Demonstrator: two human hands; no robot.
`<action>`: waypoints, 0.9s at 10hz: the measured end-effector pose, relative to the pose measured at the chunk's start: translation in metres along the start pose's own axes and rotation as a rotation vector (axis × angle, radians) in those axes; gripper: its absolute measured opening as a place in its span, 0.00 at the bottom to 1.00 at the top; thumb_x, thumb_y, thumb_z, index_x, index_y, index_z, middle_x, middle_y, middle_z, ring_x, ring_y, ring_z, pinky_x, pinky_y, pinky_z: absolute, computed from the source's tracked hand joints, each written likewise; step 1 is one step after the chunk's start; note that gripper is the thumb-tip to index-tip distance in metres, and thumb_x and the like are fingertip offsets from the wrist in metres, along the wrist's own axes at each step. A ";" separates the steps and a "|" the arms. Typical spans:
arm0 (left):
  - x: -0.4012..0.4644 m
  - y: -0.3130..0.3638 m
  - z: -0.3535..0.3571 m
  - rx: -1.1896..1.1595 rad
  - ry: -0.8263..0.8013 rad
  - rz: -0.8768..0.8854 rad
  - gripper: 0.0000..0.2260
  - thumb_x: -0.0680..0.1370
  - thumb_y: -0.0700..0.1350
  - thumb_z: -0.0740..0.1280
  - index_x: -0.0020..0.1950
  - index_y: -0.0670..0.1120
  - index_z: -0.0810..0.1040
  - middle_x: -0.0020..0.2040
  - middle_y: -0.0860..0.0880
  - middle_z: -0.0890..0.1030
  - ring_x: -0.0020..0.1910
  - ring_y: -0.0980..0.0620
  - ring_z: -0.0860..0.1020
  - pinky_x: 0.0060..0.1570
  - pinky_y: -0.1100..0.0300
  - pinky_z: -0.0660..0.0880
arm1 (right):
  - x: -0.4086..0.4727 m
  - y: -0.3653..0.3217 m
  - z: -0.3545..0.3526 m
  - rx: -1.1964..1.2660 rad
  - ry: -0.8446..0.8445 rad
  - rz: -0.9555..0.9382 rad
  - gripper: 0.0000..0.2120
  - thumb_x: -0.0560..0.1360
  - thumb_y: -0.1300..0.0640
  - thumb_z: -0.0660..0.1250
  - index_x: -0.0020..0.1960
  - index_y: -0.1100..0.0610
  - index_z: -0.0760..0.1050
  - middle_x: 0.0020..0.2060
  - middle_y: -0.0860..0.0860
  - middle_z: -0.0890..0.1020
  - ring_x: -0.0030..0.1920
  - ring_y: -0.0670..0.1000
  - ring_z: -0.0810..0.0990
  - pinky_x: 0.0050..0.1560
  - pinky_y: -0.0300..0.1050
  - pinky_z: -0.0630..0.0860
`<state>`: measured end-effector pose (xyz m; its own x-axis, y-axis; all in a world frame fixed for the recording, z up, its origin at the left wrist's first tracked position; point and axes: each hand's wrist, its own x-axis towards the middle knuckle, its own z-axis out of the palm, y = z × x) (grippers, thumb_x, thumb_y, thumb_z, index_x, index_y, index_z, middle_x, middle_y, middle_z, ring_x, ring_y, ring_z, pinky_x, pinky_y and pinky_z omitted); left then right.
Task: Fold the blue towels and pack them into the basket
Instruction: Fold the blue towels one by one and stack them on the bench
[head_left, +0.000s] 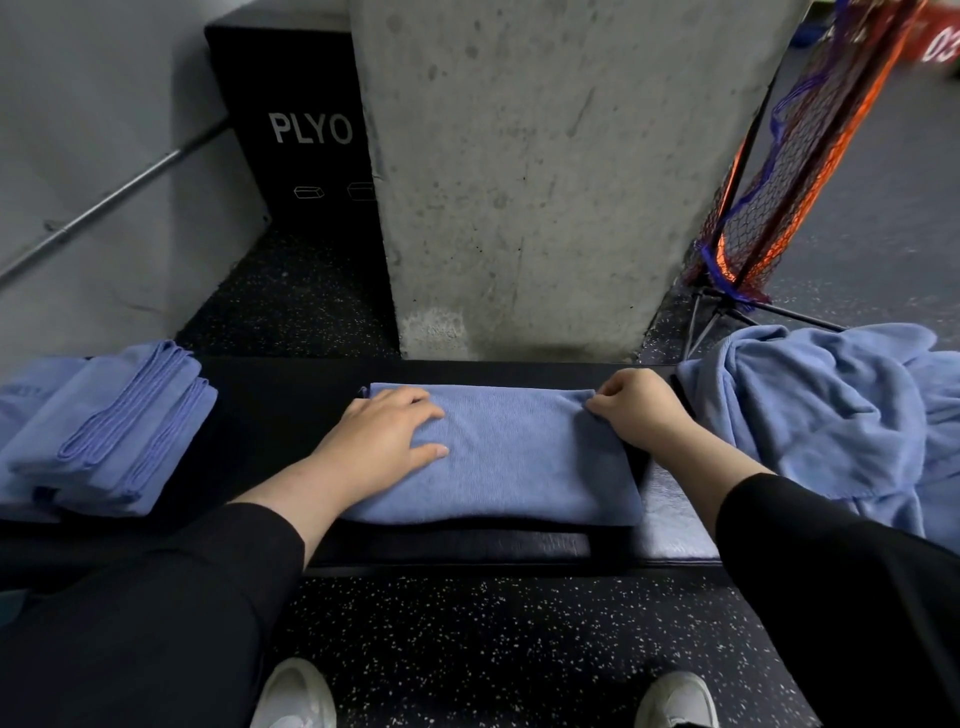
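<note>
A blue towel (514, 457), folded into a rectangle, lies on the black bench (275, 410) straight in front of me. My left hand (384, 441) rests flat on its left half with the fingers spread. My right hand (636, 405) pinches the towel's far right corner, fingers curled. On the bench at the left sits a stack of folded blue towels (114, 431). A heap of unfolded blue towels (831, 415) lies at the right. No basket is in view.
A concrete pillar (540, 171) rises right behind the bench. A black box marked PLYO (306, 130) stands at the back left, beside a grey wall with a metal rail (119, 192). An orange and blue net on a stand (784, 156) leans at the right. Speckled black floor lies below.
</note>
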<state>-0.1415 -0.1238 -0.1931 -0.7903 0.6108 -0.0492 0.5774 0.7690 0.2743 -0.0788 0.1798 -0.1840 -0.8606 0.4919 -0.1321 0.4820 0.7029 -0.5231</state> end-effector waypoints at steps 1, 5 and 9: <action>0.000 0.000 0.000 -0.012 -0.006 -0.004 0.23 0.79 0.60 0.66 0.73 0.55 0.72 0.74 0.57 0.67 0.74 0.56 0.63 0.72 0.53 0.57 | 0.000 0.000 -0.002 0.021 0.028 0.005 0.05 0.71 0.54 0.72 0.39 0.54 0.78 0.35 0.50 0.81 0.39 0.53 0.78 0.39 0.43 0.68; -0.001 -0.002 -0.001 -0.038 -0.016 -0.010 0.23 0.79 0.60 0.66 0.73 0.55 0.72 0.75 0.57 0.66 0.74 0.56 0.63 0.73 0.52 0.58 | -0.008 -0.003 -0.014 0.682 -0.157 0.085 0.05 0.77 0.63 0.67 0.45 0.61 0.80 0.35 0.54 0.78 0.35 0.51 0.74 0.35 0.44 0.72; 0.002 -0.003 0.002 -0.026 0.006 -0.020 0.23 0.78 0.60 0.67 0.72 0.55 0.73 0.75 0.57 0.67 0.74 0.55 0.64 0.72 0.51 0.59 | -0.006 0.011 -0.015 0.174 -0.181 -0.166 0.10 0.70 0.63 0.75 0.48 0.52 0.80 0.36 0.54 0.84 0.32 0.48 0.76 0.42 0.48 0.78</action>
<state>-0.1444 -0.1246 -0.1965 -0.8030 0.5940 -0.0494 0.5558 0.7761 0.2980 -0.0656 0.1921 -0.1766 -0.9480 0.2671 -0.1729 0.3107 0.6598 -0.6842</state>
